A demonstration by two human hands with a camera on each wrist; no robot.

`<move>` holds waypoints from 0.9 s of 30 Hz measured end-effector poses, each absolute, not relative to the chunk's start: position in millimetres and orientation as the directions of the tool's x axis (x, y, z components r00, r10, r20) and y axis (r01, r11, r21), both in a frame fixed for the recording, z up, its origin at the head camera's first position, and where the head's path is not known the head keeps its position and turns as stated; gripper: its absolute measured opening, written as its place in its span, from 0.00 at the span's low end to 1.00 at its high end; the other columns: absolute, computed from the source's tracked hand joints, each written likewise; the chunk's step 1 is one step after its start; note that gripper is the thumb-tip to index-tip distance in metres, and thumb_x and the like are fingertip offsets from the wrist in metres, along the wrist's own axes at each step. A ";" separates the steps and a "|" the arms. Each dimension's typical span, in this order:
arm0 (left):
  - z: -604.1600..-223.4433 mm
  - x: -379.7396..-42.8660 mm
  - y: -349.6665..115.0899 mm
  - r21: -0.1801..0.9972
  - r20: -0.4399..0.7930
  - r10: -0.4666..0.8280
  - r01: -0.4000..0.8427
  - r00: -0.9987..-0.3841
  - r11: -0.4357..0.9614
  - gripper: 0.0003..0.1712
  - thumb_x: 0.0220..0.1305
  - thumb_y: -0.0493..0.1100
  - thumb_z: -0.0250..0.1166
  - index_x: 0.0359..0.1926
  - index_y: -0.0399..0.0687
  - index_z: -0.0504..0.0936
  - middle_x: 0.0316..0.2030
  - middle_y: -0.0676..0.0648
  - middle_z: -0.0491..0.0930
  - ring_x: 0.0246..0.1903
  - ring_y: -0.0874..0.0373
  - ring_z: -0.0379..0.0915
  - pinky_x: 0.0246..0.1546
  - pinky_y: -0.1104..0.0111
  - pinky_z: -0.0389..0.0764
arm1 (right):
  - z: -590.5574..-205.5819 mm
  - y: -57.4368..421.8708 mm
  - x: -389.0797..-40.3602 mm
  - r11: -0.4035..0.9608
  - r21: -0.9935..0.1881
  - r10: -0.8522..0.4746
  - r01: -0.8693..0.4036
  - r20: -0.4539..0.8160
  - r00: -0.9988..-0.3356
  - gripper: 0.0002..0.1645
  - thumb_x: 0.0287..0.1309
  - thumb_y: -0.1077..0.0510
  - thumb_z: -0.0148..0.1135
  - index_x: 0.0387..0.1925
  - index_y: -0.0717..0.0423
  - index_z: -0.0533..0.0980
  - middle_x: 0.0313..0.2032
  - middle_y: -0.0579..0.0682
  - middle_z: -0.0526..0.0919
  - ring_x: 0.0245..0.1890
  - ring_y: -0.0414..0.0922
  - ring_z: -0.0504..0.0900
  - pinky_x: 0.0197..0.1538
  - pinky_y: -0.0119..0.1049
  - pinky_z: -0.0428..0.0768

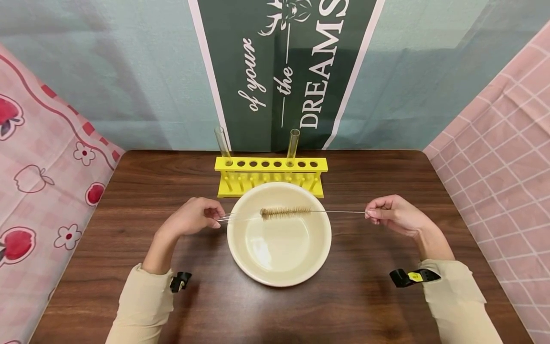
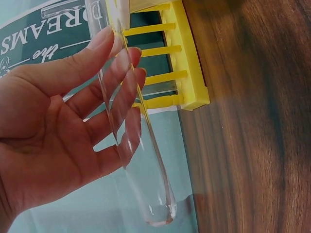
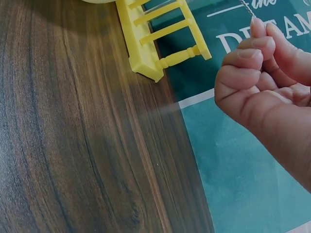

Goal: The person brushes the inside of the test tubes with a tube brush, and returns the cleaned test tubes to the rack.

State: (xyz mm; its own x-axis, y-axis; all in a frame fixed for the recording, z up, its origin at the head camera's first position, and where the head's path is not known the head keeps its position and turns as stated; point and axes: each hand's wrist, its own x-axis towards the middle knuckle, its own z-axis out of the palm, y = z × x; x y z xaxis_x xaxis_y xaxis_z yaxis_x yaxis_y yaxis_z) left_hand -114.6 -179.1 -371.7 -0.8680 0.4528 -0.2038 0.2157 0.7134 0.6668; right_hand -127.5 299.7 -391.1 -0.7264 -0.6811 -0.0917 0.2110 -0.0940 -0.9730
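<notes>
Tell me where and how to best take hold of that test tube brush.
I'd probably pinch the test tube brush by the outer end of its twisted wire handle, coming from the right, as the right hand does. That bare, thin wire reaches past the rim of the cream bowl, while the bristles hang over the bowl.

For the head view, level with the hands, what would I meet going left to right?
Apple-print cloth → left hand → glass test tube → test-tube brush → right hand → pink grid-patterned sheet.
</notes>
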 end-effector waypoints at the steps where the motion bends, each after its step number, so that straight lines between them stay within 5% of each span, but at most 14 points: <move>1: -371.4 -114.5 -179.1 0.667 -0.205 0.454 0.216 -0.867 0.713 0.07 0.49 0.30 0.68 0.31 0.40 0.81 0.26 0.50 0.76 0.28 0.57 0.69 0.31 0.66 0.73 | -391.0 300.3 -127.5 -0.101 -0.972 -0.689 0.211 -0.085 -0.719 0.18 0.61 0.76 0.42 0.35 0.62 0.78 0.31 0.48 0.81 0.30 0.38 0.76 0.34 0.28 0.75; 27: -372.7 -115.4 -180.8 0.692 -0.214 0.471 0.208 -0.856 0.692 0.07 0.49 0.31 0.68 0.33 0.39 0.81 0.28 0.48 0.78 0.29 0.57 0.71 0.31 0.65 0.74 | -393.3 300.6 -128.3 -0.129 -0.973 -0.681 0.189 -0.051 -0.730 0.18 0.58 0.78 0.44 0.36 0.63 0.78 0.32 0.50 0.81 0.31 0.39 0.76 0.34 0.29 0.75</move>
